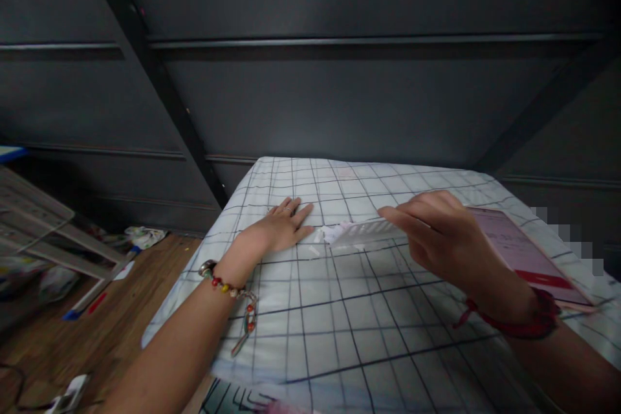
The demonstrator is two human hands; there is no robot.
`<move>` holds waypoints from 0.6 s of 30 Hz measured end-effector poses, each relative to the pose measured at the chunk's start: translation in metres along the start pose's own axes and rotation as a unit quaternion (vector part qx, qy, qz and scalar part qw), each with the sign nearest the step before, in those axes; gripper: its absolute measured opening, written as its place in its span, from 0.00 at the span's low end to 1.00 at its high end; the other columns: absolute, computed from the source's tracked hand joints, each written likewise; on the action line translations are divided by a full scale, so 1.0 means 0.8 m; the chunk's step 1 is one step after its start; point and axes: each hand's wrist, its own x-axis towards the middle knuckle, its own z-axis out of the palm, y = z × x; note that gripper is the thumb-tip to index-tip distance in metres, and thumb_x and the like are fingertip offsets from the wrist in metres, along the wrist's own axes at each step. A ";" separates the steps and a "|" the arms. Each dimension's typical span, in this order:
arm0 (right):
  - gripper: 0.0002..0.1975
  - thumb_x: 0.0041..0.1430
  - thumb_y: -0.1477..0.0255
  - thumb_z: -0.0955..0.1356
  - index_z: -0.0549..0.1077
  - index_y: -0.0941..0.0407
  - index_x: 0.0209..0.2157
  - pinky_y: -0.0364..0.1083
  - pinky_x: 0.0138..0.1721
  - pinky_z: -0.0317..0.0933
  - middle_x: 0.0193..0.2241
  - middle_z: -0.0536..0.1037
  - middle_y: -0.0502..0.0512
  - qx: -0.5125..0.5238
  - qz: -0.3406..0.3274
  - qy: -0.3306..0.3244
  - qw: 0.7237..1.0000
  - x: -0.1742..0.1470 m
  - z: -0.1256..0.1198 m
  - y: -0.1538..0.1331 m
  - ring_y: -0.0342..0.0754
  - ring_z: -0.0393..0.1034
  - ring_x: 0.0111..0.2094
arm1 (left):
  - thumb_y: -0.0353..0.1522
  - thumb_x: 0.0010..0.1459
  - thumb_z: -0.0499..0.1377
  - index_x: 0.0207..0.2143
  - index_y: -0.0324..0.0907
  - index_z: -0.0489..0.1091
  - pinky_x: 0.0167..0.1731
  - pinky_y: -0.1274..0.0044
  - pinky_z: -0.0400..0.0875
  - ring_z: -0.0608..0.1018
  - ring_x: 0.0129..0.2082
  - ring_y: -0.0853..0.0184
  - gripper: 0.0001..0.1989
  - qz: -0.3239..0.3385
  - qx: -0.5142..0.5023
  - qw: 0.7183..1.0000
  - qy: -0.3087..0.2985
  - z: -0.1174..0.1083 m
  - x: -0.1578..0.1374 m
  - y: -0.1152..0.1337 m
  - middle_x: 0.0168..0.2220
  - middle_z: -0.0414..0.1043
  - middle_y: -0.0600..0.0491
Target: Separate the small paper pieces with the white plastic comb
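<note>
Head view, right hand grip [435,234] pinching white slotted piece [366,231], jutting leftward; left hand [280,228] splayed

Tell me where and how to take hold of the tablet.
Take the tablet by its long right edge, coming from the right, pinching top and underside; that looks easiest. It lies screen-up on the checked cloth with that edge exposed, while the right hand hides part of its left side.
</note>
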 end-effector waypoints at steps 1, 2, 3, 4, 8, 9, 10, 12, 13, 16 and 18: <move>0.21 0.47 0.88 0.59 0.63 0.54 0.41 0.46 0.27 0.54 0.22 0.70 0.47 -0.006 0.000 0.013 1.000 -0.001 0.000 0.001 0.44 0.60 0.24 | 0.46 0.66 0.39 0.66 0.40 0.39 0.60 0.64 0.42 0.39 0.65 0.53 0.32 -0.001 0.001 1.000 -0.003 -0.001 0.000 0.000 0.67 0.33 0.47; 0.20 0.48 0.88 0.59 0.63 0.53 0.41 0.46 0.27 0.53 0.22 0.70 0.47 -0.011 0.002 0.019 1.000 -0.002 0.001 0.003 0.45 0.60 0.24 | 0.46 0.66 0.39 0.66 0.40 0.39 0.60 0.64 0.42 0.39 0.65 0.53 0.32 -0.002 0.002 1.000 -0.005 -0.001 -0.001 0.001 0.67 0.32 0.46; 0.20 0.48 0.87 0.59 0.63 0.53 0.41 0.46 0.27 0.53 0.22 0.70 0.47 -0.016 0.004 0.020 1.000 -0.002 0.001 0.004 0.45 0.60 0.24 | 0.46 0.66 0.38 0.66 0.40 0.39 0.61 0.64 0.42 0.39 0.65 0.53 0.32 -0.003 0.002 1.000 -0.007 -0.002 -0.001 0.001 0.67 0.32 0.46; 0.20 0.48 0.87 0.59 0.63 0.52 0.40 0.46 0.26 0.53 0.22 0.70 0.47 -0.020 0.005 0.017 1.000 -0.003 0.001 0.005 0.45 0.60 0.24 | 0.46 0.66 0.38 0.66 0.40 0.39 0.61 0.64 0.42 0.39 0.65 0.53 0.32 -0.003 0.001 1.000 -0.008 -0.002 -0.002 0.002 0.67 0.32 0.46; 0.20 0.47 0.88 0.59 0.63 0.53 0.39 0.46 0.27 0.54 0.21 0.70 0.47 -0.026 -0.003 0.006 1.000 0.000 0.001 0.003 0.45 0.59 0.23 | 0.46 0.66 0.38 0.66 0.40 0.39 0.61 0.65 0.41 0.39 0.65 0.53 0.32 -0.003 0.004 1.000 -0.009 -0.002 -0.002 0.003 0.67 0.33 0.47; 0.20 0.47 0.88 0.59 0.63 0.54 0.39 0.46 0.27 0.54 0.21 0.70 0.47 -0.028 -0.005 0.004 1.000 0.002 0.001 0.002 0.45 0.59 0.23 | 0.46 0.66 0.39 0.66 0.39 0.40 0.61 0.65 0.41 0.39 0.65 0.53 0.32 -0.004 0.005 1.000 -0.009 -0.002 -0.001 0.003 0.67 0.33 0.47; 0.20 0.47 0.88 0.58 0.63 0.54 0.39 0.46 0.27 0.54 0.21 0.70 0.47 -0.027 -0.005 0.002 1.000 0.003 0.001 0.001 0.45 0.60 0.23 | 0.46 0.66 0.39 0.66 0.39 0.40 0.61 0.65 0.41 0.39 0.65 0.53 0.32 -0.005 0.007 1.000 -0.009 -0.002 -0.001 0.003 0.67 0.33 0.47; 0.19 0.47 0.88 0.58 0.64 0.54 0.38 0.46 0.27 0.54 0.21 0.70 0.47 -0.017 -0.004 -0.003 1.000 0.003 0.001 0.000 0.44 0.60 0.23 | 0.46 0.66 0.39 0.66 0.39 0.40 0.61 0.65 0.41 0.39 0.65 0.53 0.32 -0.005 0.005 1.000 -0.006 0.000 0.000 0.002 0.67 0.33 0.47; 0.19 0.47 0.88 0.58 0.64 0.54 0.38 0.46 0.27 0.54 0.21 0.70 0.47 -0.009 -0.005 -0.003 1.000 0.003 0.000 0.000 0.44 0.60 0.23 | 0.46 0.65 0.39 0.66 0.39 0.40 0.61 0.64 0.41 0.39 0.65 0.53 0.32 -0.003 0.002 1.000 -0.003 0.001 0.000 0.001 0.67 0.33 0.47; 0.19 0.48 0.87 0.58 0.65 0.54 0.38 0.45 0.28 0.53 0.21 0.71 0.46 -0.001 -0.008 0.007 1.000 0.001 -0.001 0.002 0.43 0.60 0.24 | 0.47 0.65 0.39 0.66 0.40 0.40 0.60 0.62 0.42 0.40 0.65 0.52 0.32 0.001 -0.006 1.000 0.001 0.002 0.001 0.000 0.67 0.33 0.47; 0.19 0.48 0.87 0.58 0.65 0.54 0.39 0.45 0.29 0.53 0.22 0.71 0.47 -0.015 -0.005 0.014 1.000 0.000 -0.002 0.002 0.44 0.60 0.24 | 0.46 0.65 0.40 0.66 0.40 0.41 0.60 0.63 0.42 0.39 0.65 0.53 0.32 -0.001 -0.009 1.000 0.001 0.001 0.001 0.000 0.67 0.33 0.47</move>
